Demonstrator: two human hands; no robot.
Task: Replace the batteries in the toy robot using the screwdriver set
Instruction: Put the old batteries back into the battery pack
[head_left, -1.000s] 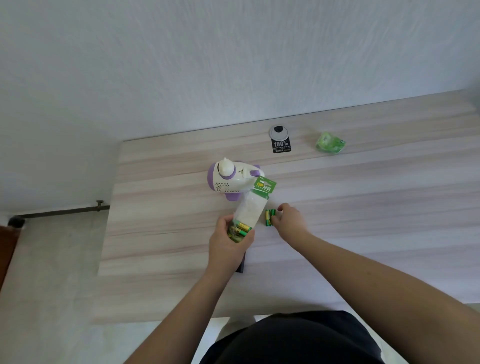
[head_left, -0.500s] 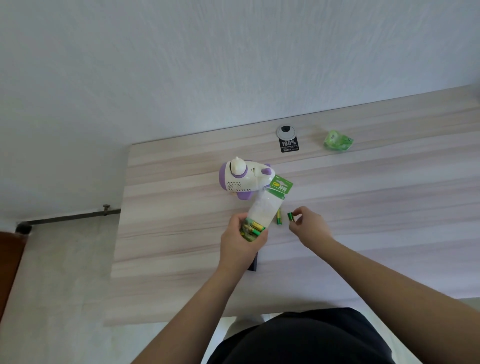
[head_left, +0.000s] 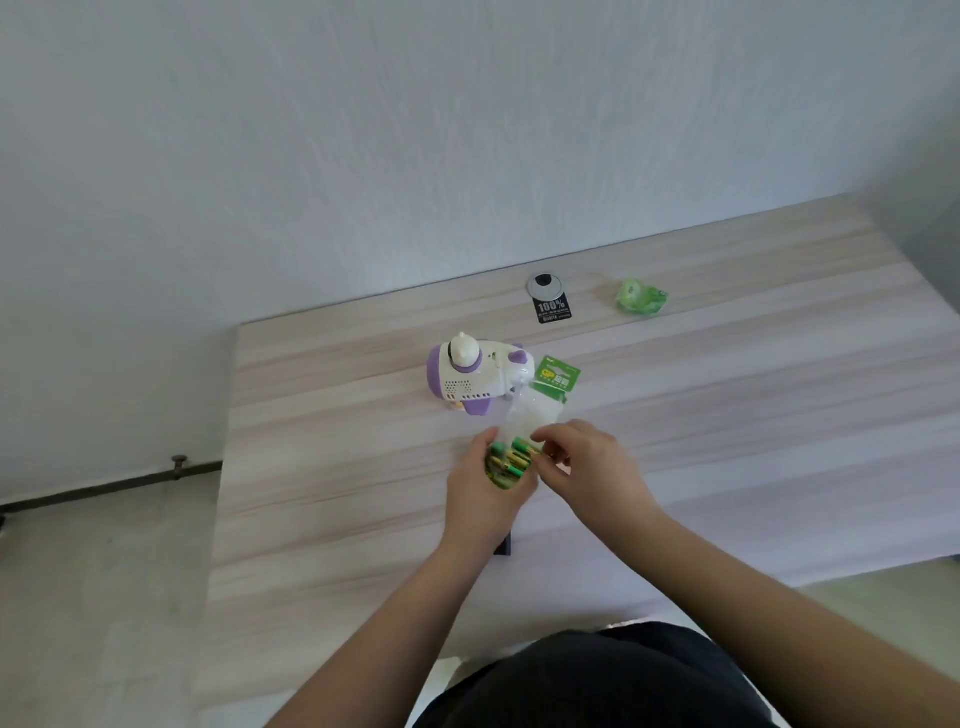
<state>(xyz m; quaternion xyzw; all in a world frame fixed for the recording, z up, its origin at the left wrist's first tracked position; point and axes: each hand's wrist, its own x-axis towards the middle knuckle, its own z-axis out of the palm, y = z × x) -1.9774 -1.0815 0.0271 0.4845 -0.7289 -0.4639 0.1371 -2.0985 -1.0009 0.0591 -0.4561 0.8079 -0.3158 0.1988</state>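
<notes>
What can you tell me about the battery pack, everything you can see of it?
The battery pack is a clear plastic pouch with a green printed header card at its far end, near the toy robot. Green and yellow batteries sit bunched in its near end. It is held above the table, angled away from the person. The left hand grips the near end; the right hand pinches at the batteries.

White-purple toy robot (head_left: 475, 379) behind green battery pack (head_left: 524, 436).

Your tabletop (head_left: 727, 415) is pale wood-grain laminate, smooth and matt. The toy robot (head_left: 475, 382) looks like glossy white and purple plastic. The battery pack (head_left: 530, 421) is clear, shiny plastic film with a green card header; the wall (head_left: 363, 130) is matt, finely textured.
</notes>
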